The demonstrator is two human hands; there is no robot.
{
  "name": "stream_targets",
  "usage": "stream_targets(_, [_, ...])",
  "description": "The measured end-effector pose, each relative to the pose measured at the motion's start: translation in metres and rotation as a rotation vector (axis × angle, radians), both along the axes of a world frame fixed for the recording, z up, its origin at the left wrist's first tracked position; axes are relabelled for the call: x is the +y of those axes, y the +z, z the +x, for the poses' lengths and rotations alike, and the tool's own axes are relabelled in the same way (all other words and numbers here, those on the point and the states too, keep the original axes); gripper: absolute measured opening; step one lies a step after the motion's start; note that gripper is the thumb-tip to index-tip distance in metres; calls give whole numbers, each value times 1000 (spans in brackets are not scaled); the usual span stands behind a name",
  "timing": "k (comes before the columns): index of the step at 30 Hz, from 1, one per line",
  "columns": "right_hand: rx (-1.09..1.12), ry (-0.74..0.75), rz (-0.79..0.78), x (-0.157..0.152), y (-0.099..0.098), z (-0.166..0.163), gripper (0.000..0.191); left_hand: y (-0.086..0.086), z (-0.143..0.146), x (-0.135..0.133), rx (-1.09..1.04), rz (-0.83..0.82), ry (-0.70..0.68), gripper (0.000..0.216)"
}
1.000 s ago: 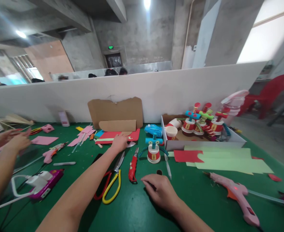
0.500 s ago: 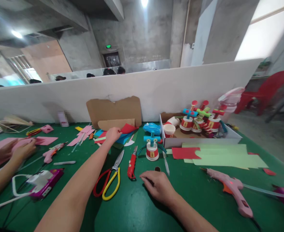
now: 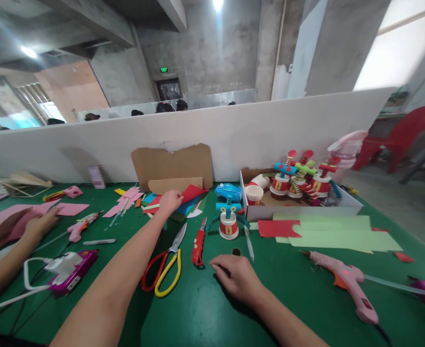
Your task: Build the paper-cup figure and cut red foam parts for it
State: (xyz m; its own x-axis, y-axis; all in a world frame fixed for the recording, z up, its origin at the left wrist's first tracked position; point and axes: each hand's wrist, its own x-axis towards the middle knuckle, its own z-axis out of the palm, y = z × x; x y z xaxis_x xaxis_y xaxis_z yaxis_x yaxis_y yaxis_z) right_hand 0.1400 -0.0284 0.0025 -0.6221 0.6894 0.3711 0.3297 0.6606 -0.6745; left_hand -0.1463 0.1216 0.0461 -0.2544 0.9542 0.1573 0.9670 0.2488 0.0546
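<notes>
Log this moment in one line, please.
left hand: holds red sheet up at paper stack | right hand: curled on table by knife | co-worker's hand: on pink sheet

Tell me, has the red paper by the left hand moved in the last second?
Yes. The red paper lay flat; now the left hand has lifted its edge, so it overlaps the bottom of the cardboard behind.

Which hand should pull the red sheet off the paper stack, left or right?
Left. The left hand is at the paper stack, gripping the raised red sheet. The right hand rests on the green table nearer the body, short of the stack.
</notes>
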Motion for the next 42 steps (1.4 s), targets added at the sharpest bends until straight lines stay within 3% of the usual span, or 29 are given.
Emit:
stream_targets(21, [-27, 9, 16, 0, 1, 0, 23, -23, -6, 0, -140, 16, -25, 19])
stream_targets(25, [-15, 13, 17, 0, 1, -1, 22, -30, -11, -2, -243, -39, -123, 19])
stream_targets(28, [-11, 20, 20, 0, 0, -1, 22, -28, -19, -9, -290, -133, -271, 29])
stream_targets(31, [-18, 27, 21, -1, 0, -2, 22, -22, -25, -16, -288, -276, -406, 55])
stream_targets(35, [-19, 30, 10, -1, 2, -1, 22, -20, -18, -21, -121, -392, -461, 83])
stream_targets(38, [-28, 29, 5, -1, 3, -1, 22, -23, -9, -20, 20, -268, -387, 72])
stream_targets(42, [-38, 25, 0, -1, 2, -1, 22, -23, -7, -16, 75, -150, -238, 41])
